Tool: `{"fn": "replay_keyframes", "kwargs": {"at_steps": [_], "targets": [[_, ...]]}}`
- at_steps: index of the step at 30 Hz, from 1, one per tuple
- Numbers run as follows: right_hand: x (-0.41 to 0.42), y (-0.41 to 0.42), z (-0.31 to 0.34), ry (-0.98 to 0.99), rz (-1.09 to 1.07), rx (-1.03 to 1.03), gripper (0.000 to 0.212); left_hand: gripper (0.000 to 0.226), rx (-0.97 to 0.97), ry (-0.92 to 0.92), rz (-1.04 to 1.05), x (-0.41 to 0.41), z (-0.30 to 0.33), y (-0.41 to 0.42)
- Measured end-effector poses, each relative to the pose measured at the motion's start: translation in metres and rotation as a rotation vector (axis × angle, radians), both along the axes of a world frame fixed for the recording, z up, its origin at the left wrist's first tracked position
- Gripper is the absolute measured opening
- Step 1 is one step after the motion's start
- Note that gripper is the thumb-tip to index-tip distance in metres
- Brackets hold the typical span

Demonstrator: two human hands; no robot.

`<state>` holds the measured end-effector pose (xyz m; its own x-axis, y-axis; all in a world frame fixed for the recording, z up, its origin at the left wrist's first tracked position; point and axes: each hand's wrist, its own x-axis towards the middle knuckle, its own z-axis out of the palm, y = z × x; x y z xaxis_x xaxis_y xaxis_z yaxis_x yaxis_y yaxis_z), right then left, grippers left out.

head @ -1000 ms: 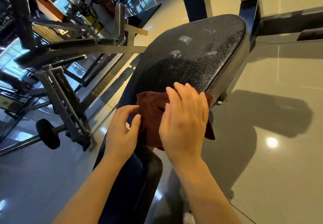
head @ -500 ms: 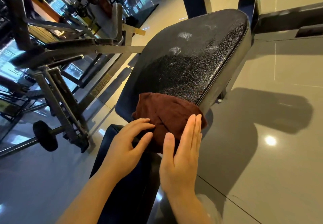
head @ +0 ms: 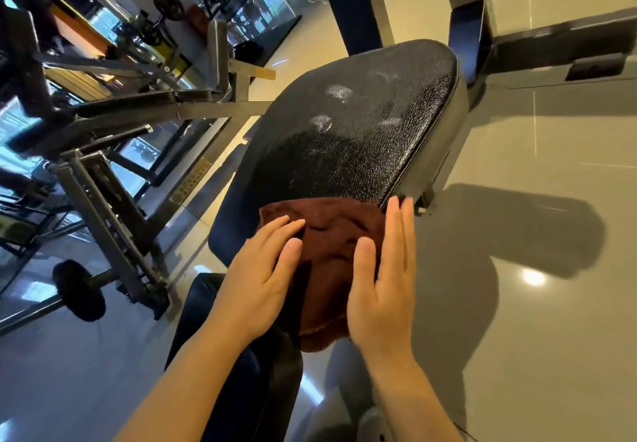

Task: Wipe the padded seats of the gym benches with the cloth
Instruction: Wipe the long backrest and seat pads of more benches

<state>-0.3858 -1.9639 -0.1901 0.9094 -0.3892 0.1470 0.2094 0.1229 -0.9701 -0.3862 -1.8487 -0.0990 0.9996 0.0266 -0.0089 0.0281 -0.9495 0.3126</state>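
A dark brown cloth [head: 331, 252] is lying over the near end of a black padded seat [head: 351, 131], with its lower part hanging down past the seat's edge toward the floor [head: 534, 303]. The seat's textured cover is catching the light, and a few pale smudges are showing on its far half.

The left hand [head: 256, 283] is resting on the left part of the cloth, its fingers [head: 275, 231] stretched almost straight and lying flat on the fabric, thumb alongside; nothing is being gripped. The right hand [head: 382, 290] is standing on its edge at the right side of the cloth, its fingers [head: 400, 224] straight and held together, their tips reaching up beside the seat's right rim. Its thumb is pressing against the cloth, and the hand is not closing around anything.

Below the seat, a second dark pad [head: 241, 355] is running down toward the person, between the 2 forearms.

To the left, a grey metal weight machine [head: 113, 179] is standing on the glossy floor, with a round black foot roller [head: 77, 290] on a bar near its base. More gym equipment is blurring into the background behind it. To the right, the tiled floor is reflecting a bright ceiling light [head: 533, 276] and carrying the seat's dark shadow.
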Motion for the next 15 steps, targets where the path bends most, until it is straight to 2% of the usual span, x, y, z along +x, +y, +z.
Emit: {"fn": "replay_keyframes", "kwargs": {"at_steps": [2, 6, 9, 12, 15], "targets": [[-0.019, 0.0, -0.01, 0.009, -0.013, 0.022, 0.044, 0.065, -0.033, -0.034, 0.027, 0.002, 0.001, -0.005], [-0.023, -0.021, -0.01, 0.064, -0.011, 0.109, 0.031, 0.093, 0.092, 0.1, 0.005, -0.004, -0.006, -0.003], [-0.008, -0.049, -0.01, 0.14, 0.134, 0.11, 0.014, 0.09, 0.087, 0.188, -0.043, -0.012, -0.004, 0.005], [0.002, -0.076, -0.007, 0.164, 0.332, 0.073, 0.028, 0.091, 0.074, 0.208, -0.077, -0.022, -0.002, 0.011], [0.012, -0.101, 0.002, 0.122, 0.394, 0.097, 0.035, 0.092, 0.053, 0.218, -0.102, -0.03, -0.002, 0.018]]}}
